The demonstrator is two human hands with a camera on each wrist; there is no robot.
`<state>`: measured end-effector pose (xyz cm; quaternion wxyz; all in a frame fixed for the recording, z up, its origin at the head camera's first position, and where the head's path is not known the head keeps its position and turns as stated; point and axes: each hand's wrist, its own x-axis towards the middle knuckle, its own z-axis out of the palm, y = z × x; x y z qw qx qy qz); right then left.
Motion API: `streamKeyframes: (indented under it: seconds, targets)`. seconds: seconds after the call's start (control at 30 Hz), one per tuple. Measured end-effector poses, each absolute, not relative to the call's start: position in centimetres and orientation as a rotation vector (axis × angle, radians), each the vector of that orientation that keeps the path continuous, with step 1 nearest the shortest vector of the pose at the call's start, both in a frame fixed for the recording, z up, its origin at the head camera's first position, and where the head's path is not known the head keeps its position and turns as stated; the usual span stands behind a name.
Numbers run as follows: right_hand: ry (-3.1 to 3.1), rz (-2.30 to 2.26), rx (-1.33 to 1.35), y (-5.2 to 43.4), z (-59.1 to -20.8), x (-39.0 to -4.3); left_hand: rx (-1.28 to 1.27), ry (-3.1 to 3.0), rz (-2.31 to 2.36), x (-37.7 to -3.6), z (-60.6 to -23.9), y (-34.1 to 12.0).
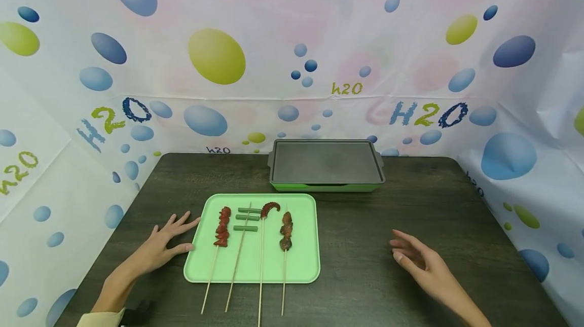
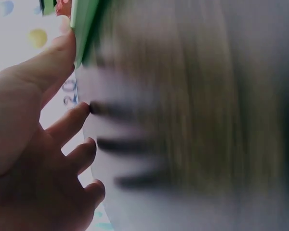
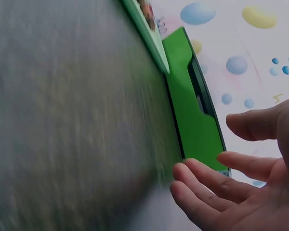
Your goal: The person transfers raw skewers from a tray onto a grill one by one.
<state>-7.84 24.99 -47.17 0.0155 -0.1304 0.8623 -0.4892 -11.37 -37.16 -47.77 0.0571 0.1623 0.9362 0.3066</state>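
Backdrop reads "H2O"; left hand touches tray.

**Count of items on the table**

One light green tray. Four skewers on it: one red meat skewer, one green vegetable skewer, one octopus tentacle skewer, one dark meat skewer. One griddle pan with green base. Two hands: left hand, right hand. One dark table.
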Motion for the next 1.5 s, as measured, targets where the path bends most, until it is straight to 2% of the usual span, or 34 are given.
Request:
streamKeyframes:
  seconds: [0.23,0.57,0.8,1.13,1.5]
  targets:
    - [2.186,-1.723,-0.473,23.9,-47.7,-6.8,0.516,2.904,0.829,-11.9,-47.6,-33.3]
    - [1.59,-1.869,-0.321,21.4,-49.4,-5.1,0.526,2.971,0.693,-12.1,-47.8,-28.7]
    - [1.638,-1.927,-0.315,20.3,-50.0,-4.5,0.556,2.956,0.696,-12.4,-47.9,-25.7]
    - [1.669,-2.011,-0.015,20.4,-50.1,-4.7,0.532,2.998,0.593,-12.9,-48.0,-21.8]
    - [1.653,-2.01,0.023,21.6,-50.1,-5.2,0.472,2.982,0.617,-13.5,-48.2,-19.8]
